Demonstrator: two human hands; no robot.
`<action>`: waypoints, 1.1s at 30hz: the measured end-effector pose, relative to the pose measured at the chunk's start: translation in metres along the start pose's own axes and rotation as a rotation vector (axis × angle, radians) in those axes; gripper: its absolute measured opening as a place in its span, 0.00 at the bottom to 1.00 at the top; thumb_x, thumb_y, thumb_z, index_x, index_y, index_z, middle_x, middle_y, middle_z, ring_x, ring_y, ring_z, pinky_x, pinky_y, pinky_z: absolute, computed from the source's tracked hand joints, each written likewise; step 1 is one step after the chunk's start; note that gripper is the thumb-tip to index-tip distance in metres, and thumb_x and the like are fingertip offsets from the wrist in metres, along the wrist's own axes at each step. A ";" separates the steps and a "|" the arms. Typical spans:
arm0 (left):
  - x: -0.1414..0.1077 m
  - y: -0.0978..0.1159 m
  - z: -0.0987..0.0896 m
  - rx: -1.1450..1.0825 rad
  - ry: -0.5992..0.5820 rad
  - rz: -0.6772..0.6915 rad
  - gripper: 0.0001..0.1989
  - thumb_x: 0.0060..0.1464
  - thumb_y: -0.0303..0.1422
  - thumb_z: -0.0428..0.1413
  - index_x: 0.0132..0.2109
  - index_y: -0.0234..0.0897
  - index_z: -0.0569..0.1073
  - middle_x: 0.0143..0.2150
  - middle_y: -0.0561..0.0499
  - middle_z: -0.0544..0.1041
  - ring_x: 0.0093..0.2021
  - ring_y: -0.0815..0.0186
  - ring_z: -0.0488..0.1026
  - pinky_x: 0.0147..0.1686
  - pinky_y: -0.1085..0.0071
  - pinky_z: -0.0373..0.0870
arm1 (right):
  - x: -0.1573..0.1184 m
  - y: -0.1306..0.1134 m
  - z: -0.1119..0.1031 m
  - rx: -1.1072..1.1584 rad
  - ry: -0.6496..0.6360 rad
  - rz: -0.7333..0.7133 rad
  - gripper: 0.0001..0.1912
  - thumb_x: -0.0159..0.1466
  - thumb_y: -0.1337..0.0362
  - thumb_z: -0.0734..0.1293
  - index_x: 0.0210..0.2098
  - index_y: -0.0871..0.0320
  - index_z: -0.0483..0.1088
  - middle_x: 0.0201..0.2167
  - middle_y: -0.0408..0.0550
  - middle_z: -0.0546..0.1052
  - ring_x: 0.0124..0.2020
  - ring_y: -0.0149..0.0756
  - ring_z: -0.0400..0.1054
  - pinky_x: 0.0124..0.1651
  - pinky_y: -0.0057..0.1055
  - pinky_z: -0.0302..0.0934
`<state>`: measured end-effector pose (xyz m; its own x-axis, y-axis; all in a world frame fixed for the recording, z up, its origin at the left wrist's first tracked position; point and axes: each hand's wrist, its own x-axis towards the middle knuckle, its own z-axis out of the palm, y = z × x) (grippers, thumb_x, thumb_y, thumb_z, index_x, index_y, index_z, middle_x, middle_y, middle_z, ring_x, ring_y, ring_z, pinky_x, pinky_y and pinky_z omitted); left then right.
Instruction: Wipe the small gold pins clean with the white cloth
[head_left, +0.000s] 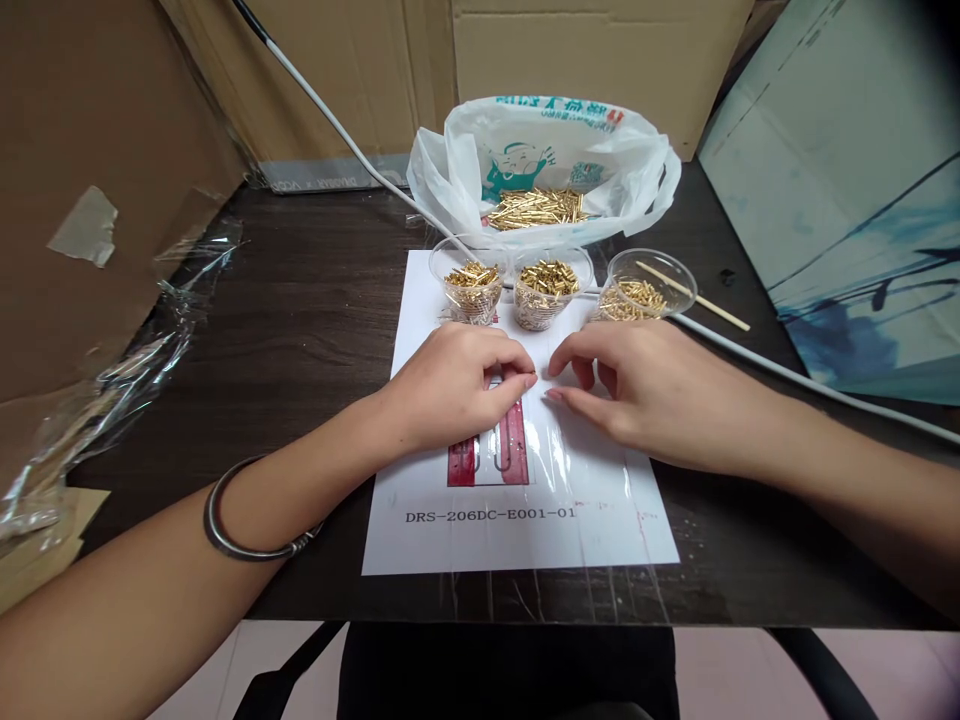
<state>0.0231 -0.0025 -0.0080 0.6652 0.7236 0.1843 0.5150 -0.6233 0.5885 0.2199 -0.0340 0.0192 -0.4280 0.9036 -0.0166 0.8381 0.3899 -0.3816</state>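
Pinching seemingly one tiny piece (535,375), the left hand (469,385) faces the narrowly parted right hand (645,390); golden pins (536,208) in cups (536,316) and bag (459,185) suggest plenty left, finished count unclear.

The bare left forearm (169,590) comes from the lower left, and the bare right forearm (832,450) comes from the right side. The left hand (461,385) has its thumb and index finger pinched together at the tips. The right hand (645,385) faces it, just beside, with curved fingers and with a small gap between thumb and index finger. Both wrists look almost straight.
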 end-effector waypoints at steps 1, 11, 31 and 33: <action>0.000 0.000 0.000 0.000 0.001 0.000 0.07 0.53 0.28 0.55 0.34 0.35 0.79 0.29 0.52 0.77 0.30 0.71 0.69 0.31 0.73 0.62 | 0.000 0.001 0.001 -0.012 -0.020 0.002 0.06 0.56 0.61 0.67 0.32 0.55 0.73 0.24 0.43 0.72 0.24 0.30 0.60 0.26 0.29 0.48; 0.000 -0.002 0.001 -0.009 0.010 0.011 0.06 0.52 0.29 0.56 0.34 0.36 0.79 0.29 0.53 0.76 0.29 0.71 0.69 0.30 0.73 0.62 | 0.002 0.005 0.008 -0.035 -0.030 -0.082 0.09 0.63 0.60 0.62 0.33 0.57 0.71 0.29 0.47 0.73 0.27 0.31 0.62 0.28 0.30 0.48; -0.001 -0.003 0.001 -0.013 -0.008 0.030 0.08 0.53 0.30 0.55 0.36 0.38 0.79 0.30 0.53 0.77 0.29 0.71 0.69 0.31 0.73 0.63 | 0.010 0.012 0.007 0.356 0.007 -0.059 0.06 0.61 0.64 0.65 0.31 0.56 0.74 0.23 0.42 0.75 0.23 0.28 0.65 0.27 0.28 0.57; -0.001 -0.003 0.001 -0.015 -0.015 0.027 0.08 0.53 0.30 0.55 0.36 0.37 0.79 0.31 0.52 0.78 0.31 0.70 0.70 0.33 0.72 0.63 | 0.010 0.012 0.007 0.330 0.005 -0.067 0.05 0.60 0.65 0.66 0.31 0.56 0.75 0.24 0.41 0.75 0.24 0.28 0.66 0.28 0.28 0.57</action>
<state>0.0213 -0.0017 -0.0108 0.6868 0.7020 0.1884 0.4887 -0.6378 0.5953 0.2232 -0.0217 0.0082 -0.4759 0.8792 0.0224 0.6534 0.3705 -0.6601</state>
